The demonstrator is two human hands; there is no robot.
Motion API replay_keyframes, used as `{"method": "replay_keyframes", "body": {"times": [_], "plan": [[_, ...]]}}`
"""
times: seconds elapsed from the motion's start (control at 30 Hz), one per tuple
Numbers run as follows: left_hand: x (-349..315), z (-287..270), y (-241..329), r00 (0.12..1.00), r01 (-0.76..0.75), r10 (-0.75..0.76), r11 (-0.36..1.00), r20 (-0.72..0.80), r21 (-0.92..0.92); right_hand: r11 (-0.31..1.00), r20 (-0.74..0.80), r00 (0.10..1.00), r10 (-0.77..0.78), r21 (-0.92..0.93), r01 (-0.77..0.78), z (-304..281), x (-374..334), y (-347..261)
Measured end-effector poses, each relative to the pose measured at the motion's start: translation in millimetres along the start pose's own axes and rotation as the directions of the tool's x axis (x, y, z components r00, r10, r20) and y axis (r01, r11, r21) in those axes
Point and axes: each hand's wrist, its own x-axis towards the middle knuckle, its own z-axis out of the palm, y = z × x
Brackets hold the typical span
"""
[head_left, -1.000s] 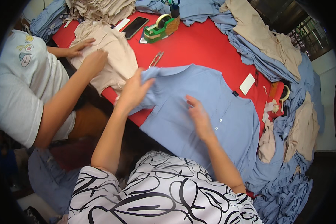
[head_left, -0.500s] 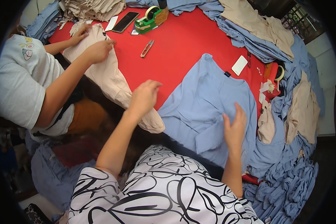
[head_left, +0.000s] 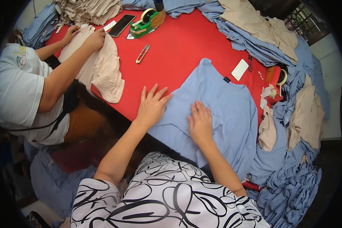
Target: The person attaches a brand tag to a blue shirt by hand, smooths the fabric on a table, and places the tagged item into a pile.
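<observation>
A light blue shirt [head_left: 231, 110] lies spread on the red-covered table [head_left: 182, 41], its neckline with a small dark label toward the far side. My right hand [head_left: 201, 122] rests on the middle of the shirt, fingers stretched out. Along the shirt's left edge lies my left hand [head_left: 152, 107], fingers spread, partly over the red cover. Just beyond the neckline is a white tag [head_left: 239, 70]. At the left, a co-worker's two hands are on a beige garment [head_left: 102, 64].
Thread snips [head_left: 143, 54], a phone [head_left: 121, 26] and a green tape dispenser [head_left: 143, 26] lie farther back. A red tape dispenser [head_left: 274, 81] stands at the right. Piles of blue garments [head_left: 292, 186] and beige ones [head_left: 306, 114] line the right side; more beige garments [head_left: 89, 9] are stacked far left.
My right hand has moved left and come down flat on the shirt. My left hand has lowered to the shirt's left edge. The co-worker's beige garment has drawn away to the left.
</observation>
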Motion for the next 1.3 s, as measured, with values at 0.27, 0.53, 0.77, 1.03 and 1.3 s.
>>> {"method": "replay_keyframes", "body": {"times": [0.27,0.53,0.77,1.03,1.3], "plan": [[119,52,25,0.967,-0.236,0.232,0.971,-0.107,-0.028,0.992,-0.192,0.981,-0.042,-0.124,0.018,7,78,37],[133,58,23,0.984,-0.159,0.161,0.987,-0.079,0.029,0.918,-0.143,0.99,0.01,0.393,0.047,-20,64,92],[40,34,80,0.886,-0.348,0.457,0.77,0.082,-0.536,0.926,0.165,0.924,0.346,0.1,-0.365,-107,-85,75],[50,31,17,0.971,-0.232,0.219,0.962,0.098,0.147,0.71,-0.066,0.827,0.559,0.553,-0.436,-108,-113,121],[63,32,-17,0.991,0.118,-0.082,0.907,-0.103,0.405,0.871,-0.014,0.919,0.395,0.324,-0.37,-77,-100,92]]}}
